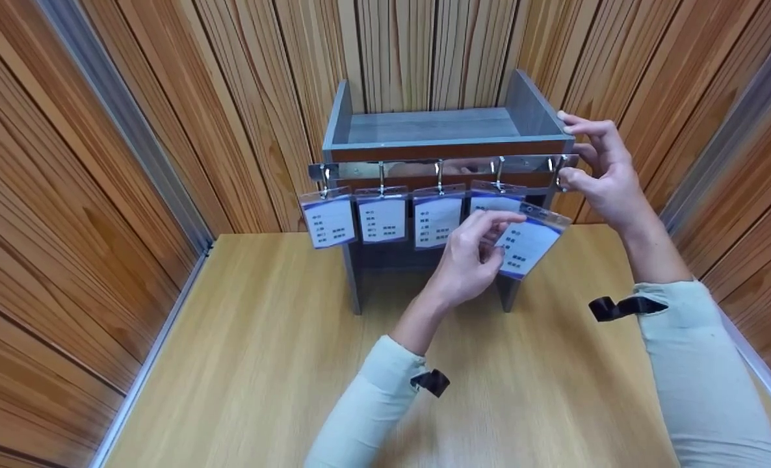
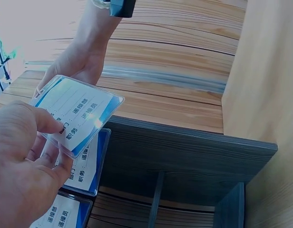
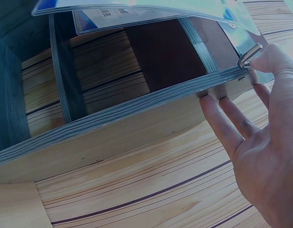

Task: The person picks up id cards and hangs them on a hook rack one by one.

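Note:
My left hand (image 1: 467,257) pinches a clear-cased ID badge (image 1: 534,244) by its left edge, tilted, in front of the rack's right end. In the left wrist view the fingers bend round this badge (image 2: 80,114). Several similar badges (image 1: 437,218) hang on the hooks of a metal hook rail (image 1: 411,169). My right hand (image 1: 610,175) grips the rail's right end. In the right wrist view its thumb lies at the end hook (image 3: 249,54), while fingertips touch the shelf's side panel (image 3: 151,109). No badge hangs on that hook.
A grey wooden shelf unit (image 1: 431,127) stands on the light wooden table (image 1: 262,351) near the back wall. Slatted wood-look walls (image 1: 249,84) enclose the table. Black straps (image 1: 626,307) hang from both sleeves.

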A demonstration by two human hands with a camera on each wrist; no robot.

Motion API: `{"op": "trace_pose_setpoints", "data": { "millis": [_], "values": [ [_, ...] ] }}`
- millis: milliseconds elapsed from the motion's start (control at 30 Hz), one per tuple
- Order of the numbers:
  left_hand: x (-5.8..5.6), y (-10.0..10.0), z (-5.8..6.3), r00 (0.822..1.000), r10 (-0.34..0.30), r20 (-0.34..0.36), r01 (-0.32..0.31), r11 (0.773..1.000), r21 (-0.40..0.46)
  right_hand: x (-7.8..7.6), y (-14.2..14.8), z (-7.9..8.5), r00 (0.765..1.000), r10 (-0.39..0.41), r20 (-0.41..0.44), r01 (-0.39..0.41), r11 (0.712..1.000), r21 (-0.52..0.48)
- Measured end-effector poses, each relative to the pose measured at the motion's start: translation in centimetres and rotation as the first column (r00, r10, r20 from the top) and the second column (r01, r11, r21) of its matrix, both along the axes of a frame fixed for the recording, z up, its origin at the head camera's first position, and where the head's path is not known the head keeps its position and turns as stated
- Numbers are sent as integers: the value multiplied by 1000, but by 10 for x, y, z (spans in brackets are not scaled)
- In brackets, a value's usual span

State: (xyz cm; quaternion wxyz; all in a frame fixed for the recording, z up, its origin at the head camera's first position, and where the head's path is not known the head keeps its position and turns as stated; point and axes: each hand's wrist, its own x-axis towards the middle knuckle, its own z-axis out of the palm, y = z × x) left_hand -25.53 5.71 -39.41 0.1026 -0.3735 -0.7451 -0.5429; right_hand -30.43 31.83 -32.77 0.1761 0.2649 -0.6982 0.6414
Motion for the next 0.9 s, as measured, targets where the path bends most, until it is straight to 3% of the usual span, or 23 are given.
{"op": "trace_pose_setpoints", "data": {
  "millis": [567,900],
  "values": [
    [-4,15,15,999,37,-20,-38,999,-39,-1,1,-1,1000,0,2,0,1000,-4],
    [-5,25,22,999,45,14,-43,997,-69,0,1,0,1000,6,-21,-6,1000,-4]
  ]
}}
